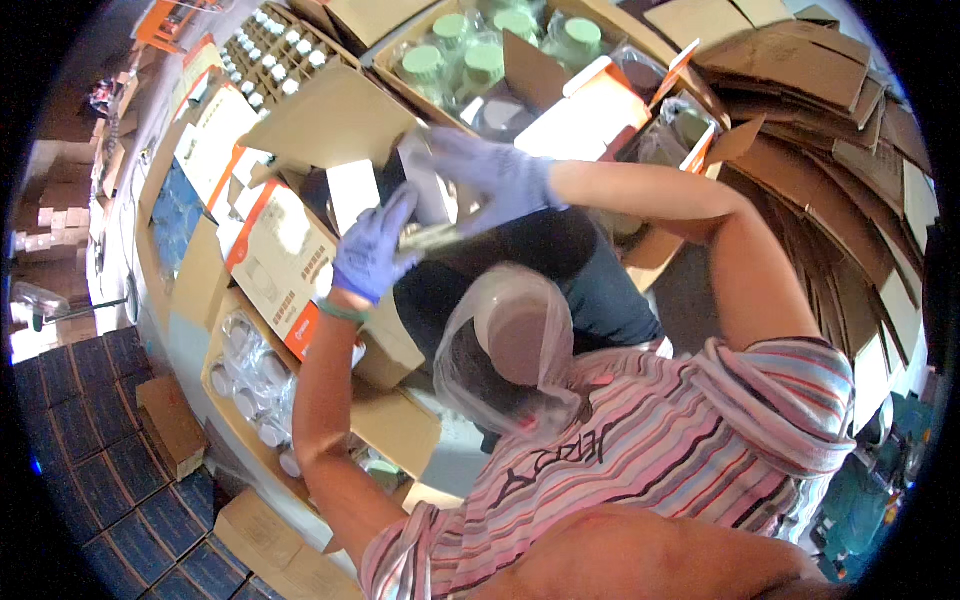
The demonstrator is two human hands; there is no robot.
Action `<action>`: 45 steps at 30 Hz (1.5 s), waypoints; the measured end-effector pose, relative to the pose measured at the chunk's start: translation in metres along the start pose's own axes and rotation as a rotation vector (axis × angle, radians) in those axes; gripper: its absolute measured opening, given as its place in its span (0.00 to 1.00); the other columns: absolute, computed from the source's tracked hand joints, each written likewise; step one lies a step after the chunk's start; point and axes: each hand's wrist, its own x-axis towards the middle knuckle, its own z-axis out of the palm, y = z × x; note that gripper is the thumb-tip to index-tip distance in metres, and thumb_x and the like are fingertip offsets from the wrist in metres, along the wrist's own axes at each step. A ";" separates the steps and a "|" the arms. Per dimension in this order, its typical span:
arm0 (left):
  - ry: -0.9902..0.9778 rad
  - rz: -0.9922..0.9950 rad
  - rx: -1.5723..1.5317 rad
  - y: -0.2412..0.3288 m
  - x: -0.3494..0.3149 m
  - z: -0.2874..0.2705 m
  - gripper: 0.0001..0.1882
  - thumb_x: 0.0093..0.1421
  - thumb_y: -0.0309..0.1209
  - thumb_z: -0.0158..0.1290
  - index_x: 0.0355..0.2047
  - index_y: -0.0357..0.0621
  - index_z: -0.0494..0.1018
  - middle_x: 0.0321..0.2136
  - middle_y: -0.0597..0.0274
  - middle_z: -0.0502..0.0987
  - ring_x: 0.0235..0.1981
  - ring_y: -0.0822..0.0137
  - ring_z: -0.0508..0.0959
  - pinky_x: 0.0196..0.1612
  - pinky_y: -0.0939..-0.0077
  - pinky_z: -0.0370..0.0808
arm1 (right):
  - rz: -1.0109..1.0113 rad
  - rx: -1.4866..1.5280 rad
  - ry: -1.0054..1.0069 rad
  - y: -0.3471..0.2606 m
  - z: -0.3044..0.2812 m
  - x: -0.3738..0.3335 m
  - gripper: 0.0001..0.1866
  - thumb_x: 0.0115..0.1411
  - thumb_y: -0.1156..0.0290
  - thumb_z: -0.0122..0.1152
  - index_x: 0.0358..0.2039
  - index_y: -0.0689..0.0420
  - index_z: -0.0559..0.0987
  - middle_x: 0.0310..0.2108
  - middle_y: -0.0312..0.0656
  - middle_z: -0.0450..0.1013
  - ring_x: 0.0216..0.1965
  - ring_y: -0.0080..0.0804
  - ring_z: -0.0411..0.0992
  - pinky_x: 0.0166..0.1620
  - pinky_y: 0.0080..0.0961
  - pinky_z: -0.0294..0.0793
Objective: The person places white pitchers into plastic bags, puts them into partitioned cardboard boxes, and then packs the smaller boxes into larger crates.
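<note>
Both of my hands wear pale purple gloves and are at a small open carton with a greyish inside, held upright in front of me. My left hand grips its near left side, fingers pointing up beside a white flap. Across the right side spreads my right hand, blurred by motion, its thumb lower than the fingers. What is inside the carton cannot be made out. Closer to my body, on my lap, sits a round container with a brownish-pink lid in a clear plastic bag.
Beyond my hands stands a large cardboard box of jars with green lids. Printed white-and-orange cartons lie left, above bagged jars. Flattened cardboard is stacked at right; dark boxes fill the lower left.
</note>
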 end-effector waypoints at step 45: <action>0.562 -0.199 0.290 0.055 0.020 0.059 0.26 0.49 0.57 0.53 0.36 0.48 0.72 0.31 0.58 0.78 0.33 0.58 0.78 0.38 0.65 0.74 | 0.523 0.334 0.890 0.078 -0.034 0.073 0.16 0.57 0.59 0.59 0.28 0.61 0.77 0.21 0.39 0.71 0.25 0.24 0.69 0.28 0.23 0.69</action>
